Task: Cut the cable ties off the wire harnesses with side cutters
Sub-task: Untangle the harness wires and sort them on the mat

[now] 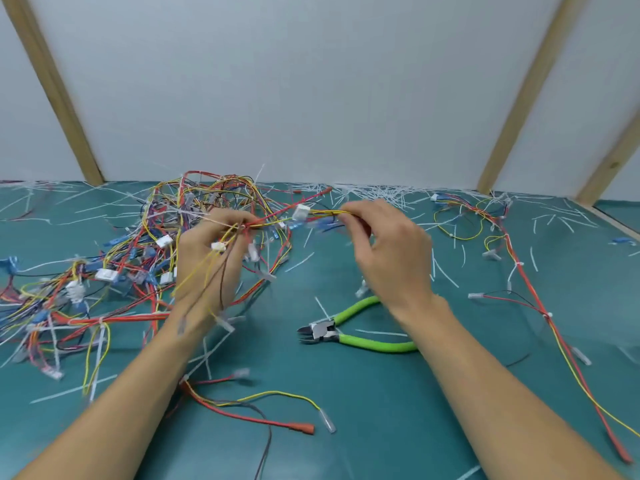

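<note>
L hand (211, 258): raised over the mat, fingers curled round a bunch of red/yellow wires of the held harness (277, 216); loose ends w/ white connectors hang down across the palm.
R hand (384, 244): at 3 o'clock of L hand, fingertips pinching the other end of same harness, yellow/red strands taut betw. the two hands.
Held harness: spans hand to hand, white connector and blue terminals near its middle; blurred, can't tell if a tie is on it.
Side cutters (346, 332): green handles, lying flat on mat at 6 o'clock of R hand, untouched, jaws pointing to 9 o'clock, handles spread.
Harness pile (104, 271): tangled heap at 9 o'clock of L hand.
Done harness (519, 271): long red/yellow run at 3 o'clock, well apart.
Cut ties (374, 194): white offcuts strewn along the wall at 12 o'clock.
Mat (398, 410): teal.
</note>
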The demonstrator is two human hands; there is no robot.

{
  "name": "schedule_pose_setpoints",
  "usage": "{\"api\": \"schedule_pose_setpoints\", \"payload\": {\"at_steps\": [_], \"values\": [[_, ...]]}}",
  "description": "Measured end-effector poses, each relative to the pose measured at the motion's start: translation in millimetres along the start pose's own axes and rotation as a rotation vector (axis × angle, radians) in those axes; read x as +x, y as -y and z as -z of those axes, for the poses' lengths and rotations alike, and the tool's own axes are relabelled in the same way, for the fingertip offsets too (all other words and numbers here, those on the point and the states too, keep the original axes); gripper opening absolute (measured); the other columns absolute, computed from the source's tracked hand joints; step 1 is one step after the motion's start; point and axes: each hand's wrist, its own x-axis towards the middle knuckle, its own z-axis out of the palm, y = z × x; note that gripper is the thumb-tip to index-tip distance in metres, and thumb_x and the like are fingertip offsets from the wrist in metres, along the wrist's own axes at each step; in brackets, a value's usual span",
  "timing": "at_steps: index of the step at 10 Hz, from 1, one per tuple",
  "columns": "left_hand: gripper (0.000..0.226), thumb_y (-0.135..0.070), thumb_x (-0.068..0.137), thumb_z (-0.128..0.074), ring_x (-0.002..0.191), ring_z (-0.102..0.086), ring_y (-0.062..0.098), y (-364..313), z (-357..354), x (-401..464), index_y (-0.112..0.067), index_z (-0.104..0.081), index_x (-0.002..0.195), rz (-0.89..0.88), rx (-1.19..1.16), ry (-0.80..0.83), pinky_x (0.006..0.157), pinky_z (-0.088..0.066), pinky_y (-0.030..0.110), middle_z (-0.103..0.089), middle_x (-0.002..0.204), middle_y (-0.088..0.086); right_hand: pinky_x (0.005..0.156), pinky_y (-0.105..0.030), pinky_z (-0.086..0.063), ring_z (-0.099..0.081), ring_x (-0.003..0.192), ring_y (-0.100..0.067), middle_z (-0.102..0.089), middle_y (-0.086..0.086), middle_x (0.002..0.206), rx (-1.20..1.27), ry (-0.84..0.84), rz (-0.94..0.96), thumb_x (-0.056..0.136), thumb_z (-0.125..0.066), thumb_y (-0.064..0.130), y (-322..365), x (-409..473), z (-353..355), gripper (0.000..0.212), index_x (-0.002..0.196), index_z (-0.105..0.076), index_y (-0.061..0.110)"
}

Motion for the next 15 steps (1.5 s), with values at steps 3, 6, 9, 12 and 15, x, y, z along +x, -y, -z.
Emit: {"api": "schedule_pose_setpoints", "payload": {"at_steps": [3, 6, 9, 12, 15], "values": [[0.030, -0.035, 0.084, -0.059, 0.063, -0.042, 0.014, -32.3, 6.7, -23.3, -0.009, -0.051, 0.069, -0.220, -0.279, 0.177, 0.061, -0.032, 0.027, -0.046, 0.065, 0.015, 0.103, -0.037, -0.048, -0.062, 0.107, -0.012, -0.071, 0.014, 0.117, 0.135, 0.754, -0.244, 0.085, -0.050, 0.077, -11.0, -21.3, -22.7, 0.059, 0.129, -0.067, 0.041], [0.049, -0.045, 0.096, -0.064, 0.088, -0.063, 0.044, 4.3, 6.6, 0.8, 0.003, -0.056, 0.086, 0.000, -0.116, 0.168, 0.089, -0.050, 0.057, -0.065, 0.098, 0.030, 0.074, -0.033, -0.051, -0.064, 0.078, -0.010, -0.075, 0.013, 0.084, 0.110, 0.270, -0.159, 0.086, -0.079, 0.035, -18.2, -15.3, -21.0, 0.005, 0.090, -0.081, 0.033], [0.034, -0.047, 0.087, -0.063, 0.055, -0.068, 0.011, -30.9, 5.4, -0.9, -0.016, -0.055, 0.074, -0.033, -0.552, -0.032, 0.060, -0.046, 0.032, -0.062, 0.062, -0.006, 0.068, -0.030, -0.045, -0.058, 0.072, -0.007, -0.066, 0.015, 0.071, 0.175, 0.465, -0.128, 0.095, -0.066, 0.042, -18.7, -17.5, -13.5, 0.021, 0.083, -0.076, 0.027], [0.033, -0.029, 0.103, -0.048, 0.062, -0.055, 0.016, -36.2, 2.7, 0.3, -0.014, -0.055, 0.074, 0.190, -0.869, 0.088, 0.066, -0.044, 0.027, -0.060, 0.064, -0.006, 0.072, -0.042, -0.052, -0.062, 0.076, -0.013, -0.062, 0.009, 0.083, 0.200, 0.161, -0.184, 0.096, -0.068, 0.032, -18.1, -16.9, -14.5, 0.014, 0.086, -0.078, 0.030], [0.030, -0.040, 0.093, -0.053, 0.068, -0.055, 0.020, -27.0, 21.3, 3.4, -0.010, -0.053, 0.093, 0.294, -1.193, 0.192, 0.071, -0.045, 0.031, -0.056, 0.087, 0.005, 0.091, -0.032, -0.033, -0.057, 0.091, -0.013, -0.059, 0.014, 0.091, -0.077, 0.012, 0.028, 0.093, -0.065, 0.032, -18.0, -8.8, -11.5, 0.009, 0.093, -0.073, 0.029]]}}
